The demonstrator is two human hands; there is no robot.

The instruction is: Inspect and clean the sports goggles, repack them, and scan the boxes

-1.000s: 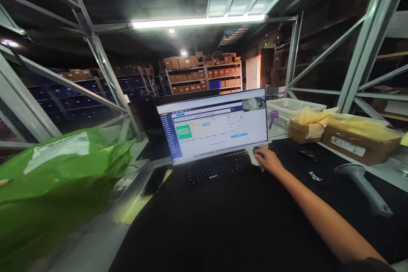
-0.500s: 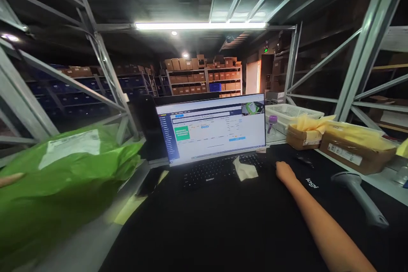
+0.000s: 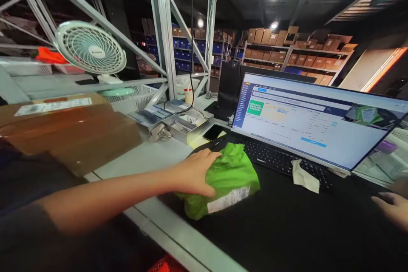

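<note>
My left hand [image 3: 196,174] grips a crinkled green plastic mailer bag [image 3: 234,170] from its left side, thumb at the near side and fingers over the top. The bag rests on, or just above, the black desk mat [image 3: 287,229], and a white printed label [image 3: 228,199] shows on its near side. At the right edge my right hand [image 3: 395,208] is partly cut off, its fingers around a small dark computer mouse [image 3: 386,197]. Between the hands, a black keyboard [image 3: 267,155] lies below a lit monitor [image 3: 302,114]. A crumpled pale paper [image 3: 305,177] covers some of its keys.
A large cardboard box [image 3: 70,129] stands at the left, with a round fan [image 3: 92,49] behind it. Beside the mat are a phone [image 3: 214,132] and a metal tray [image 3: 186,129] of small items. Rack posts [image 3: 162,29] rise behind the desk.
The view has turned left. The green mailer bag, earlier close at the left edge with my left fingers on it, is now at the mat's left side. My right hand stays by the mouse.
</note>
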